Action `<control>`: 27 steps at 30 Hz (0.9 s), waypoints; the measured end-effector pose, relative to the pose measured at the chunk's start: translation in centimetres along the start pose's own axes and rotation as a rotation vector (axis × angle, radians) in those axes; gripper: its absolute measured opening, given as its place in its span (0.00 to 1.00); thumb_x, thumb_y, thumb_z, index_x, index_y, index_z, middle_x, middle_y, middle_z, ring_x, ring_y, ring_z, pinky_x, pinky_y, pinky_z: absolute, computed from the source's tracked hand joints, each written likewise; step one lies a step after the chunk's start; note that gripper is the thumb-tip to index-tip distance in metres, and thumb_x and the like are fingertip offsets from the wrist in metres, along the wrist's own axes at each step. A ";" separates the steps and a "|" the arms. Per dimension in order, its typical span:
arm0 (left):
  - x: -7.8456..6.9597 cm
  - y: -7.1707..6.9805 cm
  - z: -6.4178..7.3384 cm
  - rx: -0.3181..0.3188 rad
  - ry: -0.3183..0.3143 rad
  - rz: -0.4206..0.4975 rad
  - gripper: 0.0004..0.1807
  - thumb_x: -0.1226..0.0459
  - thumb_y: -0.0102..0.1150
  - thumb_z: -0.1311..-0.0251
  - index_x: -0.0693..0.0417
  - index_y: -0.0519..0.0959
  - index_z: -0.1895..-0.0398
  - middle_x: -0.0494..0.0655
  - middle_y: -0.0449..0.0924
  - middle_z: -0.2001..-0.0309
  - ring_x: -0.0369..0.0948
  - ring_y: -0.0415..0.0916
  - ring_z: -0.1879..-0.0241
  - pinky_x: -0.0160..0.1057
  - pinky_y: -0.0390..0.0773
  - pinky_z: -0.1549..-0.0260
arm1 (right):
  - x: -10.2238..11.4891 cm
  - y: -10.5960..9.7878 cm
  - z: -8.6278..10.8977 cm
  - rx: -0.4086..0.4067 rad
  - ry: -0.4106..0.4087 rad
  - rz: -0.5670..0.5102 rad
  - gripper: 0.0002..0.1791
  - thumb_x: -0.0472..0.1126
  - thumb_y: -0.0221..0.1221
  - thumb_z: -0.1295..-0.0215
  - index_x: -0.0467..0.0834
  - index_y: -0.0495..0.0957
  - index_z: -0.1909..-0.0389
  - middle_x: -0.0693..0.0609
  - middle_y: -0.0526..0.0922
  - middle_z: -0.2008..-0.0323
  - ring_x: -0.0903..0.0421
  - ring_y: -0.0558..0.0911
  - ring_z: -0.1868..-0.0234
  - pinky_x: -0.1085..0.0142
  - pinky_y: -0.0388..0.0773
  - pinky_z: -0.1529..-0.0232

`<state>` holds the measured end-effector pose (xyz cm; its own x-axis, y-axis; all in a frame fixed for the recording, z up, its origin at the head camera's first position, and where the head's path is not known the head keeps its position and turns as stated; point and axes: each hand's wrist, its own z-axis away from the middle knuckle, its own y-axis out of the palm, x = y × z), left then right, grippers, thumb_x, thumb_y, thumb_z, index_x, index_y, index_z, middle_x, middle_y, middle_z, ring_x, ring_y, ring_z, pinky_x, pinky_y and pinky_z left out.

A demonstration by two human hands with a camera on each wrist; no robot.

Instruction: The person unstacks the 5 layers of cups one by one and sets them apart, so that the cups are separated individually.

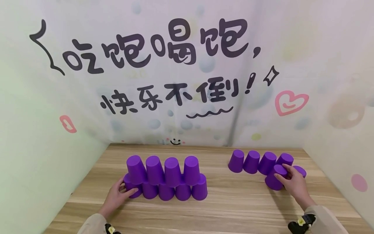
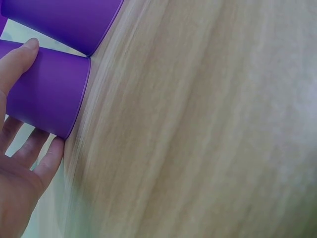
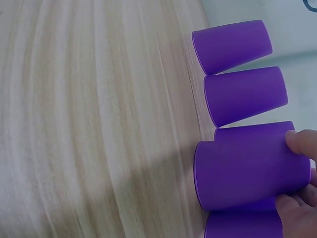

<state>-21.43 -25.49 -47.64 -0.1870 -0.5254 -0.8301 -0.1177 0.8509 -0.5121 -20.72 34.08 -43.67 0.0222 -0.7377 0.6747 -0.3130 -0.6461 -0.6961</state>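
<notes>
Upside-down purple cups make a two-tier stack on the left. Its lower row (image 1: 182, 193) carries an upper row (image 1: 173, 172) whose cups straddle the gaps below. My left hand (image 1: 116, 196) grips the leftmost bottom cup (image 2: 49, 94), thumb across its front and fingers along its outer side. On the right, my right hand (image 1: 295, 186) pinches another upside-down purple cup (image 3: 247, 173) near its closed end. This held cup is in front of a line of upside-down cups (image 1: 251, 162) and overlaps the right part of that line in the head view.
Both stack and line stand on a wood-grain table (image 1: 222, 208). Behind rises a white backdrop (image 1: 175, 126) with large black characters and drawings. Pale side walls (image 1: 29, 146) flank the table. A gap of bare wood separates the stack from the line.
</notes>
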 end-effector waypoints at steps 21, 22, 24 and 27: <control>-0.1 0.0 0.1 0.003 0.005 0.014 0.34 0.66 0.66 0.55 0.65 0.64 0.42 0.60 0.72 0.53 0.47 0.68 0.53 0.49 0.72 0.52 | 0.9 -1.0 -0.1 -0.008 -0.029 0.023 0.33 0.39 0.60 0.45 0.21 0.59 0.46 0.22 0.64 0.50 0.30 0.66 0.50 0.53 0.70 0.53; -0.2 0.0 0.1 0.003 0.007 0.015 0.34 0.66 0.66 0.54 0.65 0.64 0.42 0.60 0.72 0.53 0.48 0.68 0.53 0.49 0.72 0.52 | 1.1 -1.2 -0.2 -0.020 -0.035 0.030 0.33 0.40 0.60 0.45 0.21 0.60 0.47 0.23 0.64 0.51 0.31 0.67 0.50 0.55 0.71 0.54; -0.2 0.0 0.1 0.005 0.007 0.019 0.34 0.66 0.65 0.54 0.65 0.64 0.42 0.61 0.71 0.53 0.50 0.68 0.52 0.50 0.72 0.52 | 1.6 -1.8 -0.5 -0.040 -0.049 0.034 0.34 0.42 0.60 0.45 0.22 0.60 0.46 0.23 0.65 0.51 0.31 0.68 0.51 0.55 0.72 0.55; -0.2 0.0 0.1 0.012 0.004 0.031 0.34 0.66 0.65 0.54 0.65 0.64 0.42 0.61 0.71 0.52 0.52 0.67 0.51 0.50 0.71 0.51 | 2.8 -2.8 -1.1 -0.054 -0.060 0.031 0.35 0.44 0.59 0.43 0.24 0.59 0.44 0.24 0.65 0.49 0.31 0.68 0.51 0.54 0.72 0.55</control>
<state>-21.34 -25.41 -47.49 -0.1946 -0.4986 -0.8447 -0.1003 0.8668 -0.4885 -20.80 34.03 -39.59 0.0682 -0.7687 0.6360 -0.3655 -0.6124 -0.7010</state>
